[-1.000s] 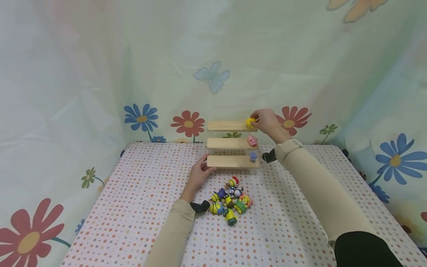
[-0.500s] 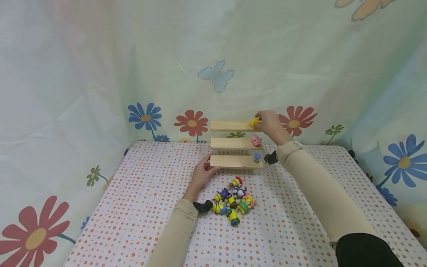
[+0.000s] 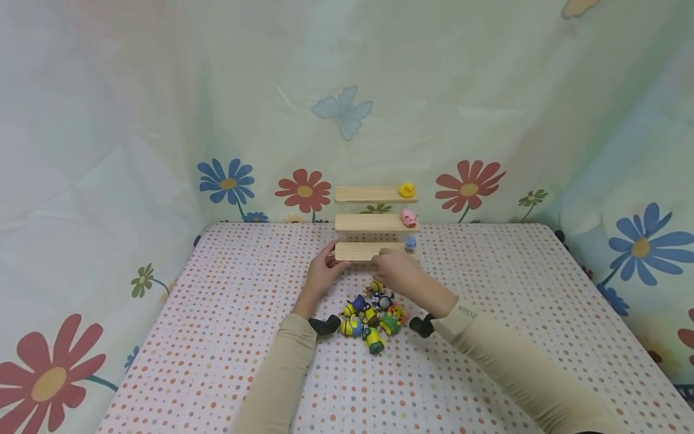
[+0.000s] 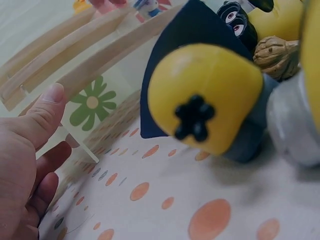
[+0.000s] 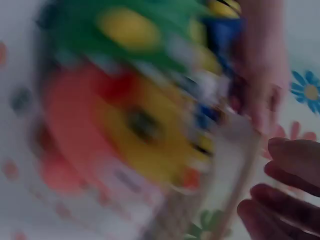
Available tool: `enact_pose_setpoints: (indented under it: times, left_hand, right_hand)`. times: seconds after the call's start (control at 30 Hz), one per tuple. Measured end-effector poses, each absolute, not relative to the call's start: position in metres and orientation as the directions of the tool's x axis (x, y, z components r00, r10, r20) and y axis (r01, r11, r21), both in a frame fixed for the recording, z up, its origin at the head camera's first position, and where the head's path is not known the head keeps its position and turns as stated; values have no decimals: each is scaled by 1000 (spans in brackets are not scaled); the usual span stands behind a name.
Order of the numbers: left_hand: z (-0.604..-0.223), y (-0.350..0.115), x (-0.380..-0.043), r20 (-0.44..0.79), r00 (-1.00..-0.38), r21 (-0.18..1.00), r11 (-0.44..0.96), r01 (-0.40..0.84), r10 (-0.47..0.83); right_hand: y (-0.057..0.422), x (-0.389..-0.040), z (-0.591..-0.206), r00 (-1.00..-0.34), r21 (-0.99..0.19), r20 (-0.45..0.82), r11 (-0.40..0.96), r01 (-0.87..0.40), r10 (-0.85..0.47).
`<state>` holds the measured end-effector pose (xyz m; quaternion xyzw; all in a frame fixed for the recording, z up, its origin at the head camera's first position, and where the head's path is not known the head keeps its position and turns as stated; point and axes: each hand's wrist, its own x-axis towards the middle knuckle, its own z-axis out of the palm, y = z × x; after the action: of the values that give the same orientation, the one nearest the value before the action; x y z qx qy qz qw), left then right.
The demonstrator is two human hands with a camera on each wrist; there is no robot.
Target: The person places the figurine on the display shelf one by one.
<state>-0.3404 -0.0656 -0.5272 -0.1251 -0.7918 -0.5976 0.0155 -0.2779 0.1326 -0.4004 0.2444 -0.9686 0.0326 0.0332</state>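
My left hand [image 3: 320,278] grips the left end of the lowest step of a three-tier wooden display stand [image 3: 358,251]; in the left wrist view its thumb lies along the wooden edge. A yellow toy duck [image 3: 406,190] sits at the right end of the top step. Below it are a pink toy pig [image 3: 409,219] and a small blue figurine [image 3: 410,244], one per step. My right hand [image 3: 401,274], fingers loosely bent and holding nothing, hovers between the bottom step and the heap of toy figurines [image 3: 351,326].
Several yellow minion-like figures lie heaped in front of the stand, along with a pink-and-green figurine [image 3: 390,323], blurred in the right wrist view. A dotted cloth [image 3: 233,337] covers the table. Flowered fabric [image 3: 260,120] hangs behind and at both sides.
My right hand has let go of the duck, which now rests on the top step, and has come down and left toward the heap. The left hand keeps its hold on the stand.
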Motion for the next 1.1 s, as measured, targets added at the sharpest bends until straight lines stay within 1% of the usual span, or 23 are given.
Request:
enact_pose_setpoints:
  times: [0.13, 0.23, 0.33, 0.47, 0.63, 0.73, 0.93, 1.1]
  left_hand:
    - [-529, -66, -341, 182, -967, 944, 242, 223, 180]
    - [-530, -66, -340, 190, -962, 950, 212, 231, 197]
    - [-532, -65, -341, 193, -960, 954, 188, 232, 204]
    - [-532, -65, -341, 197, -963, 954, 191, 231, 183]
    - [-531, -65, -342, 195, -962, 953, 197, 232, 191]
    - [-530, -65, -342, 192, -961, 954, 190, 230, 197]
    - [-529, -66, -342, 178, -967, 954, 207, 215, 184]
    - [-529, -67, -342, 166, -968, 952, 226, 207, 186]
  right_hand:
    - [123, -268, -430, -905, 2, -16, 905, -426, -426]
    - [121, -268, -440, -918, 17, -34, 918, -397, -396]
    - [119, -271, -442, -919, 2, -34, 919, -394, -394]
    - [116, -274, -442, -919, -40, -33, 919, -392, -393]
    - [115, -277, -442, -937, -47, -49, 938, -344, -346]
    - [118, -279, -441, -937, -62, -43, 937, -343, -346]
    - [134, -285, -437, -927, -242, -23, 902, -358, -374]
    - [148, -290, -427, -932, -452, -35, 837, -308, -362]
